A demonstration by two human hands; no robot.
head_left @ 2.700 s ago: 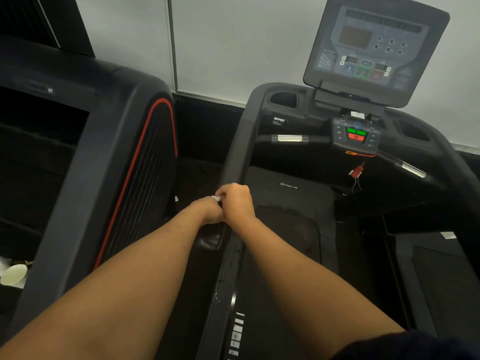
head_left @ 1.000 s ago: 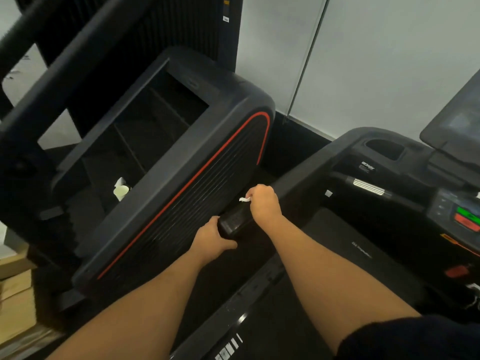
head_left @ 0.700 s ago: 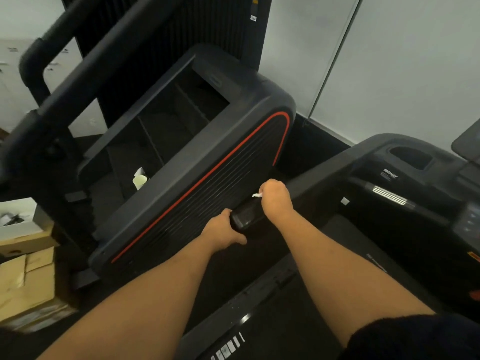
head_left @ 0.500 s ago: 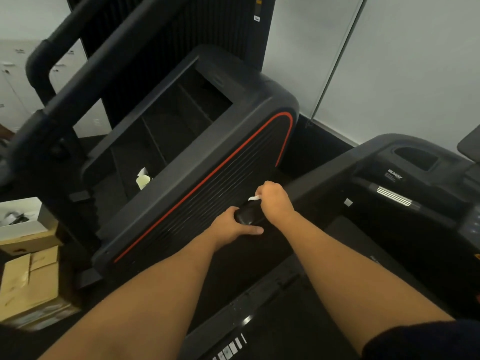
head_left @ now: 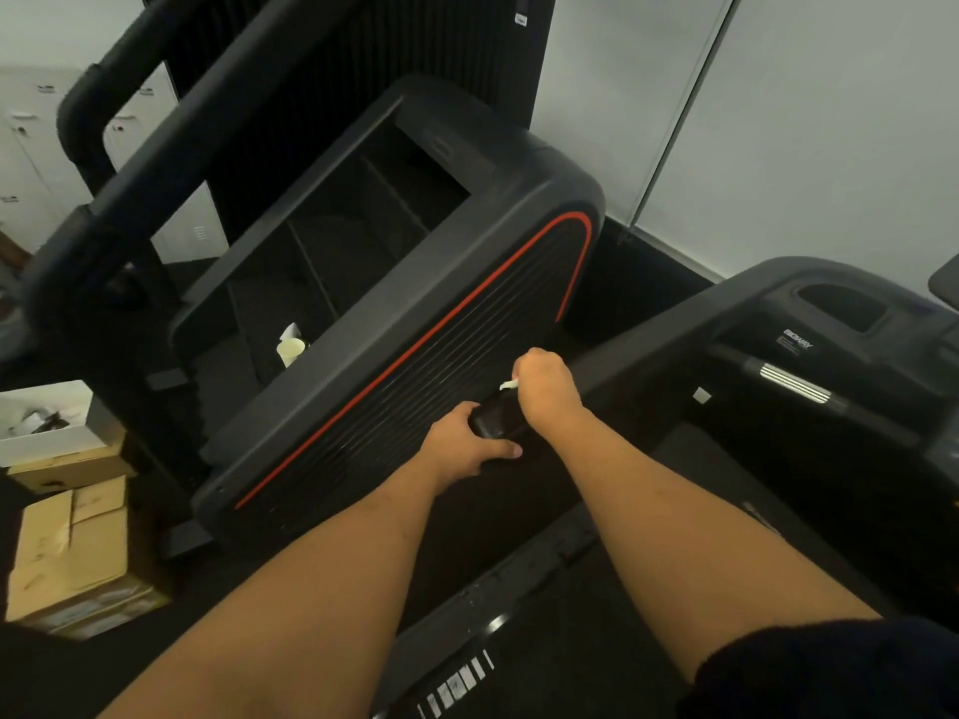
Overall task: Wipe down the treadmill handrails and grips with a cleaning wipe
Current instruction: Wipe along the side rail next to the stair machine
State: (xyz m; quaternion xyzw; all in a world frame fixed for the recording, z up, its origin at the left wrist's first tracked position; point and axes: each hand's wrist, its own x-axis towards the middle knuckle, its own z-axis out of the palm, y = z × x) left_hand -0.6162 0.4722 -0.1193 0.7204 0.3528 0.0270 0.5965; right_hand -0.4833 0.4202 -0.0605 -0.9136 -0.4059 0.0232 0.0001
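The neighbouring machine (head_left: 363, 324) is charcoal grey, its side panel ribbed in fine lines and edged by a thin red stripe (head_left: 415, 346). Just right of it, the handrail (head_left: 493, 422) is glossy black and the wipe (head_left: 509, 385) white. Inside its frame sits a cream cup (head_left: 290, 350). Left of it are tan cardboard boxes (head_left: 67, 552). Farther right is a silver ribbed grip (head_left: 794, 385).

Most of the cleaning wipe (head_left: 509, 385) is buried in the right hand (head_left: 546, 395); only a white corner shows at its left. The left hand (head_left: 463, 451) curls its fingers out of sight round the handrail (head_left: 492, 420) end. Far right of both, the console (head_left: 945, 276) is cropped, and the label (head_left: 797, 345) print is unreadable.
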